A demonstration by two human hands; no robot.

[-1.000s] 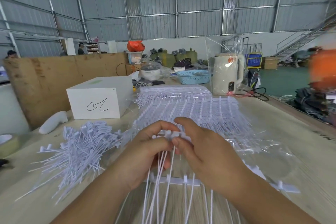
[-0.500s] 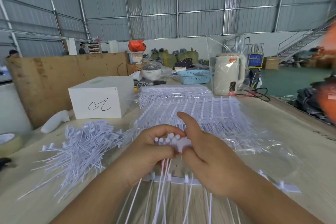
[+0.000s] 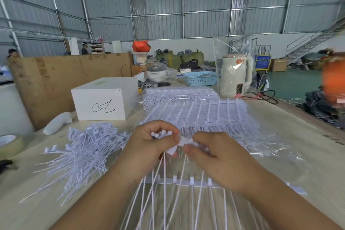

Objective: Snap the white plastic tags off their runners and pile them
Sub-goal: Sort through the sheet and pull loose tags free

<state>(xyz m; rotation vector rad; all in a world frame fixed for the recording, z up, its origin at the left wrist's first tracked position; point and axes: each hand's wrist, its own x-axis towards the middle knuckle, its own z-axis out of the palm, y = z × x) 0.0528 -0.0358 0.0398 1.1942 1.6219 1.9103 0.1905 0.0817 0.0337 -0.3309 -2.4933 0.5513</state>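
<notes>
Left hand (image 3: 151, 147): your fingers curl round a bunch of tags (image 3: 161, 134).
Right hand (image 3: 214, 157): you pinch one tag head (image 3: 183, 142).
Pile (image 3: 82, 153): loose on your left, on the table (image 3: 308, 164).

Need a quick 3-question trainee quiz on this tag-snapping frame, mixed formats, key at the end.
1. True or false: the pile of loose tags lies to the left of the left hand.
2. Multiple choice: what does the right hand pinch? A) a roll of tape B) a white tag piece between the two hands C) the blue basket
3. Fill in: the white box with a black scribble on its front stands behind the ____ of loose tags.

Key: 1 true; 2 B; 3 pile. The left hand grips a bundle of tags whose stems hang toward the camera.
</notes>
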